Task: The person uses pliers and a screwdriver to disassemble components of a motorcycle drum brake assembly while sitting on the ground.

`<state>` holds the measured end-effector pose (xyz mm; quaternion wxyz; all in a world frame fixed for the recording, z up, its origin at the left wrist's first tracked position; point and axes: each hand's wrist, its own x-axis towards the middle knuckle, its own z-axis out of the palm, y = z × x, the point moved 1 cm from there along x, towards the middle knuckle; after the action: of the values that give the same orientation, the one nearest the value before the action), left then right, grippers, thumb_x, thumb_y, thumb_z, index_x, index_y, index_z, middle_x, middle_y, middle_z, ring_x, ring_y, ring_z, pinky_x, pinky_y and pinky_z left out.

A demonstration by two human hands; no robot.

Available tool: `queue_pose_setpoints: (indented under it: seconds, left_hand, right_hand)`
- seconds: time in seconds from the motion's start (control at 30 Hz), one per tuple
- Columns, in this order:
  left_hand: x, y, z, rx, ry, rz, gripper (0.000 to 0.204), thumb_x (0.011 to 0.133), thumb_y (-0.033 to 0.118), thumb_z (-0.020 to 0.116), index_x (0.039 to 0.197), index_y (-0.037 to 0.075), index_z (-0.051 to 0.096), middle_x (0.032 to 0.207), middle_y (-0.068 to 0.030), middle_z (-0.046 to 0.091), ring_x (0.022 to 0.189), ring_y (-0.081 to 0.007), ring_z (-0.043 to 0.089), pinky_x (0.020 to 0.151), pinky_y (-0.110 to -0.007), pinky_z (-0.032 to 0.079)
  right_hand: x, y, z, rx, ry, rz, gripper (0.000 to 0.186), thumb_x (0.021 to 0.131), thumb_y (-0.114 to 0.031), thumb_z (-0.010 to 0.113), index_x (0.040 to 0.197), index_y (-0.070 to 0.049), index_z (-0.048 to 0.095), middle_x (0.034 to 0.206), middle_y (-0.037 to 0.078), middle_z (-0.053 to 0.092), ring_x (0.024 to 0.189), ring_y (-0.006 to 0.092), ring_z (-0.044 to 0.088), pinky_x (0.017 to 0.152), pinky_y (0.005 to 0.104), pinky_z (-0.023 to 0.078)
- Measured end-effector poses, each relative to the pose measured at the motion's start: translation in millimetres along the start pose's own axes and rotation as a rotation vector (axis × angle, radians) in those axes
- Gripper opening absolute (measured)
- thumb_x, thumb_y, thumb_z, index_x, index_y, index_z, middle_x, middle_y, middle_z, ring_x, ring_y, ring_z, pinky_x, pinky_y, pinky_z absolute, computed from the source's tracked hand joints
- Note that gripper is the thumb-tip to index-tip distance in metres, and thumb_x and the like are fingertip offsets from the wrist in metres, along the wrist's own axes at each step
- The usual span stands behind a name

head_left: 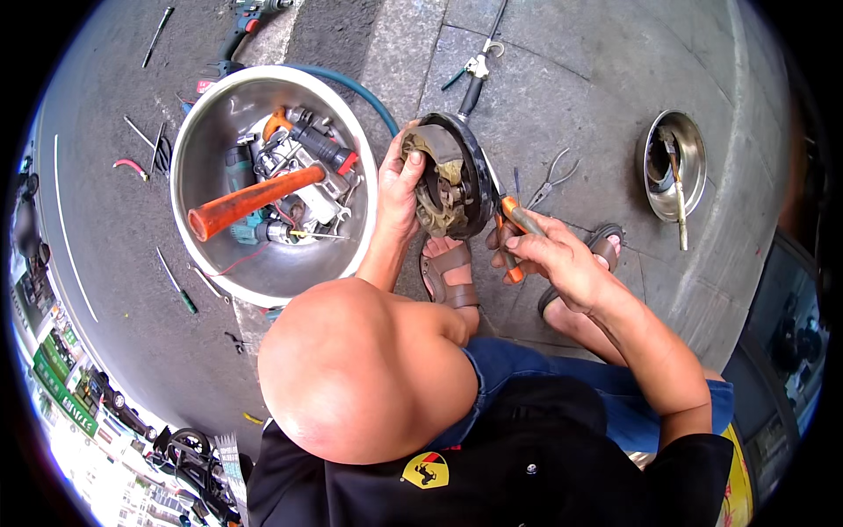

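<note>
above the pavement, left hand (pixel 399 189) grips a brake drum (pixel 450 176), right hand (pixel 549 255) clasps orange-handled pliers (pixel 511 230).

I see a dull, grimy round metal brake drum plate (pixel 448 176), orange rubbery-handled pliers (pixel 509 237), a large glossy steel bowl (pixel 263 272), a small shiny metal bowl (pixel 694 149), and rough matt grey concrete pavement (pixel 580 88).

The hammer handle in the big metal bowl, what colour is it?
Orange hammer handle, seen best in the head view.

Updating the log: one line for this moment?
left hand: holds brake drum | right hand: orange-handled pliers at drum | tool basin left
</note>
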<state>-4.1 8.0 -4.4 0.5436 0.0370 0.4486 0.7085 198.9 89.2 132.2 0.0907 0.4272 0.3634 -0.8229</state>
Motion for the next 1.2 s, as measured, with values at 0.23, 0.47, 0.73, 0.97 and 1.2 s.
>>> queue_pose_setpoints:
  seconds: [0.23,0.47,0.73,0.97,1.2]
  left_hand:
    - [-8,6,8,0.006,0.029,-0.048,0.059,0.092,0.022,0.071,0.141,-0.001,0.045,0.128,-0.0096,0.059,0.117,-0.0181,0.057,0.103,-0.033,0.045]
    - [-6,11,14,0.047,0.061,-0.108,0.054,0.093,0.021,0.07,0.138,-0.002,0.049,0.123,-0.0115,0.062,0.111,-0.0193,0.061,0.098,-0.033,0.049]
    - [-9,-1,14,-0.094,0.067,-0.134,0.047,0.096,0.021,0.065,0.135,0.0,0.049,0.118,-0.0128,0.064,0.104,-0.0215,0.065,0.091,-0.035,0.056]
    - [-7,0,18,-0.072,0.033,-0.105,0.045,0.097,0.023,0.064,0.134,0.002,0.05,0.117,-0.0109,0.064,0.101,-0.0201,0.066,0.089,-0.035,0.056]
    - [-4,3,13,0.018,0.052,-0.095,0.053,0.094,0.02,0.069,0.136,-0.001,0.047,0.122,-0.0116,0.061,0.112,-0.0196,0.059,0.099,-0.032,0.049]
  right_hand:
    - [-1,4,-9,0.189,-0.001,0.029,0.037,0.092,-0.025,0.058,0.122,-0.003,0.055,0.112,0.011,0.061,0.099,0.0225,0.062,0.081,0.0388,0.053]
    - [6,10,-16,0.315,-0.049,0.01,0.034,0.092,-0.023,0.058,0.118,-0.002,0.056,0.113,0.013,0.061,0.1,0.0255,0.064,0.082,0.0427,0.055]
    - [6,9,-7,0.204,0.029,-0.03,0.035,0.091,-0.021,0.056,0.12,-0.001,0.055,0.113,0.014,0.061,0.1,0.0263,0.064,0.08,0.0411,0.055]
    - [2,9,-9,0.16,0.014,-0.065,0.039,0.092,-0.021,0.056,0.125,-0.001,0.053,0.115,0.013,0.061,0.1,0.0256,0.063,0.08,0.0407,0.054]
    - [3,5,-17,0.282,-0.016,0.019,0.034,0.09,-0.021,0.057,0.117,-0.001,0.057,0.115,0.017,0.061,0.101,0.0291,0.064,0.083,0.0452,0.055]
